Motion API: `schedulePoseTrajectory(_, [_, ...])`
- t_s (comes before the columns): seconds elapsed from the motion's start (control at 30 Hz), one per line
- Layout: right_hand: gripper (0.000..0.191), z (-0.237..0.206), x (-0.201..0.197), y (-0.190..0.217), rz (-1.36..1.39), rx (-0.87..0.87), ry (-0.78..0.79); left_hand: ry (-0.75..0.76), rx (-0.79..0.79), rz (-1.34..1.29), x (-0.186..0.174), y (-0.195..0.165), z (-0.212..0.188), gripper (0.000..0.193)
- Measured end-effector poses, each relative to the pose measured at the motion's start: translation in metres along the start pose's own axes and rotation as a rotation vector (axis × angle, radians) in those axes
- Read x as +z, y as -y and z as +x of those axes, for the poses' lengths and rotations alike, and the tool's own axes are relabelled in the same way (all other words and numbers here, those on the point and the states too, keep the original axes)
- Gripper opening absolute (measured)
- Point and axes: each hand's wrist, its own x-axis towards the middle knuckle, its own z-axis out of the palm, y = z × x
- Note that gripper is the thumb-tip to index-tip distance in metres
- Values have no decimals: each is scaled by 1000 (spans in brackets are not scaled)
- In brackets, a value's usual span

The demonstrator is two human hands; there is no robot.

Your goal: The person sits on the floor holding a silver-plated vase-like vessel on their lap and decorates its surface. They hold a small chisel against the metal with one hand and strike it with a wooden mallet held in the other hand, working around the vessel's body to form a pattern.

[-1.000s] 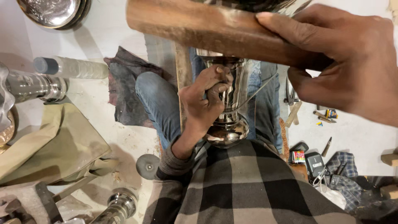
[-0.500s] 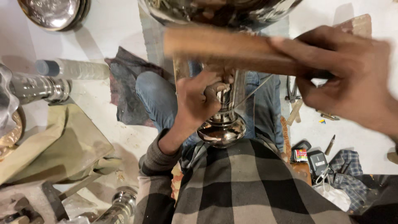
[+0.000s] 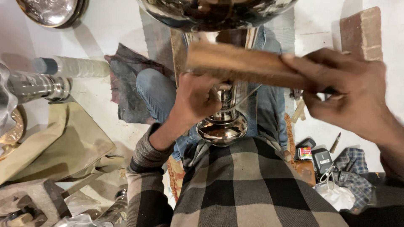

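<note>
Left hand (image 3: 198, 98) clenched around the shiny metal stand's (image 3: 225, 115) stem, over the lap. Right hand (image 3: 349, 96) grips a wooden mallet (image 3: 244, 65), blurred, just above that stem.

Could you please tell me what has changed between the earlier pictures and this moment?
The wooden mallet in the right hand has swung lower in view, from the top edge to just above the left hand, and shows motion blur. The left hand keeps its grip on the shiny metal stem; the cloths and metal pieces around stay put.
</note>
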Motion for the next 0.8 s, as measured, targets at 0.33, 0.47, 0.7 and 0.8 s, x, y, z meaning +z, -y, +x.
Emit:
schedulePoseTrajectory(0.33, [69, 11, 4, 20, -42, 1, 12, -62, 176, -303, 4, 6, -5, 62])
schedulePoseTrajectory(0.47, [59, 10, 1, 18, -129, -119, -4, 11, 53, -28, 4, 12, -12, 63])
schedulePoseTrajectory(0.7, [52, -2, 5, 23, -193, -110, -78, -14, 83, -80, 9, 20, -20, 55])
schedulePoseTrajectory(0.8, [61, -15, 15, 23, -199, 70, -42, -134, 93, -132, 12, 21, -18, 59])
